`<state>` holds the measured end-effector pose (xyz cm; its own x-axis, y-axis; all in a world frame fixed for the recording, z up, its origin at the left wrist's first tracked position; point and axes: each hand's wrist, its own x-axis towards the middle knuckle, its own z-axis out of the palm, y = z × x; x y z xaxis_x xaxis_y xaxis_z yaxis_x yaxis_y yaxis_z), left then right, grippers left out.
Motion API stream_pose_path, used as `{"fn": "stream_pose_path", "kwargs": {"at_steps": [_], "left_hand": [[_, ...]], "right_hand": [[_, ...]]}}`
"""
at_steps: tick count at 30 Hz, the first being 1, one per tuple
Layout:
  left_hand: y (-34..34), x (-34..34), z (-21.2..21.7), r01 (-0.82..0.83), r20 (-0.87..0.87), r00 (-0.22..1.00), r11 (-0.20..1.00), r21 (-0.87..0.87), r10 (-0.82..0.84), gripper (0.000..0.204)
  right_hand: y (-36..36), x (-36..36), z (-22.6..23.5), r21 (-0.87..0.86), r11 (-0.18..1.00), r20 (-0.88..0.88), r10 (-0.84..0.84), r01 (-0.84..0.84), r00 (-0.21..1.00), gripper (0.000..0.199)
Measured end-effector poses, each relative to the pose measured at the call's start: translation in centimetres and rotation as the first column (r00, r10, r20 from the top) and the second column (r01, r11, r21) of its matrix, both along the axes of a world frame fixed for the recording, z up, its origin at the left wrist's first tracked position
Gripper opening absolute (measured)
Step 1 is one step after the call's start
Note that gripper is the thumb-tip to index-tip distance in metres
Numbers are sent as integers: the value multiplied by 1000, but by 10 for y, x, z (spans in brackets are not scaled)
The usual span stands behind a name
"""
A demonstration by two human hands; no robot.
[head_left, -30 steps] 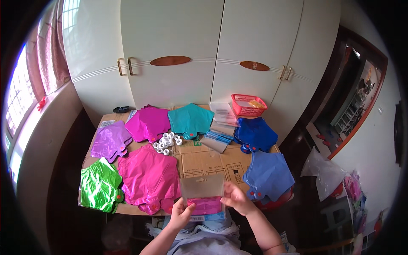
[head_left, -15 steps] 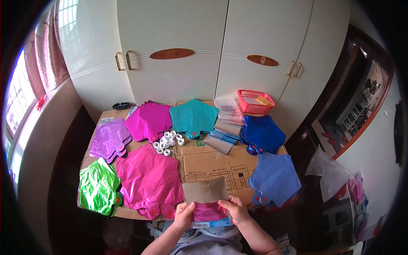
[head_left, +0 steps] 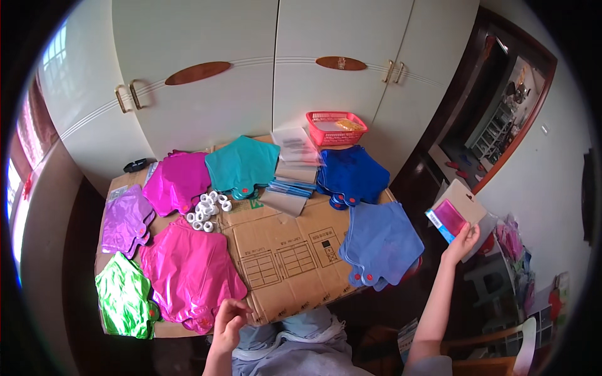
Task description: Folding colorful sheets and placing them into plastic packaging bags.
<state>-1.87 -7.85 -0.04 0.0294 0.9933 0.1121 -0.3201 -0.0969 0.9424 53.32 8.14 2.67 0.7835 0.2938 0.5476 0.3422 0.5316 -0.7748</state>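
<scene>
Out to the right, past the table's edge, my right hand (head_left: 464,242) grips a flat package (head_left: 453,215). It has a tan card top with a hanging slot, folded pink foil inside and a blue band along one end. My left hand (head_left: 229,324) is at the table's front edge, fingers loosely bent and apart, with nothing seen in it. It is nearest to a stack of flat pink foil balloons (head_left: 185,269). Flat light blue foil balloons (head_left: 382,241) lie at the table's right. White ribbon rolls (head_left: 210,210) sit in a pile left of the middle.
Cardboard (head_left: 282,257) covers the table. Round it lie green (head_left: 124,297), purple (head_left: 127,219), magenta (head_left: 177,180), teal (head_left: 241,164) and dark blue (head_left: 353,172) foil stacks. Tan-and-blue packets (head_left: 291,187), clear bags (head_left: 293,144) and a red basket (head_left: 316,136) are farther back. A chair (head_left: 501,341) stands at the lower right.
The package has gone from in front of me, where both hands held it, out to the right in my right hand alone. My left hand has let go. The view has turned right.
</scene>
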Motion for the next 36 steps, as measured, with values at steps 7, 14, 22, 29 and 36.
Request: {"fn": "stream_pose_path", "kwargs": {"at_steps": [7,14,22,29,36], "left_hand": [[-43,-14,3,-125,-45,991,992,14,125,34],[-60,-16,-1,-156,-48,987,979,-132,151,21],[-99,-41,-9,-189,-468,875,977,-102,120,24],[-184,-131,-131,-782,-742,539,563,-266,399,7],[-321,-173,-312,-953,-954,300,56,-298,30,18]], "right_hand": [[43,68,-164,-681,732,289,258,8,922,27],[63,25,-228,-156,674,-817,323,-722,478,32],[39,48,-238,-27,688,-799,421,-725,429,35],[-26,133,-167,-322,939,-85,-157,122,984,25],[-58,-196,-21,-437,766,217,598,-471,771,18]]}}
